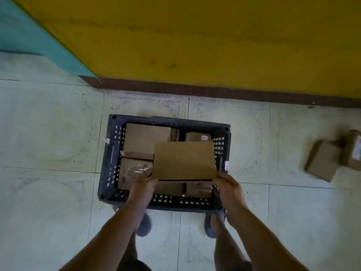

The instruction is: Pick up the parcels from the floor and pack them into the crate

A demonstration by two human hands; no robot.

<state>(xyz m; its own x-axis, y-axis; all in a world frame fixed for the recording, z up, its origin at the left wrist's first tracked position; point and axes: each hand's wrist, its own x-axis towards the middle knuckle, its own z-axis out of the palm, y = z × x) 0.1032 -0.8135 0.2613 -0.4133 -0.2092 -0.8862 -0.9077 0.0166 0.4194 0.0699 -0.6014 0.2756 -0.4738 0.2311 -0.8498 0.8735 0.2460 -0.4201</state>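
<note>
A dark plastic crate (112,153) with perforated walls stands on the tiled floor in front of my feet, with several brown cardboard parcels inside. A flat brown parcel (184,160) is held above the crate's right half. My left hand (143,185) grips its near left corner. My right hand (229,189) grips its near right corner. Inside the crate, a large parcel (146,138) lies at the back left and one with clear tape (132,171) at the front left. Two more parcels (324,160) lie on the floor far to the right.
A yellow wall (195,36) with a dark brown skirting (195,90) runs just behind the crate. A teal wall (23,30) meets it at the left. My feet in dark sandals (144,225) stand at the crate's near side.
</note>
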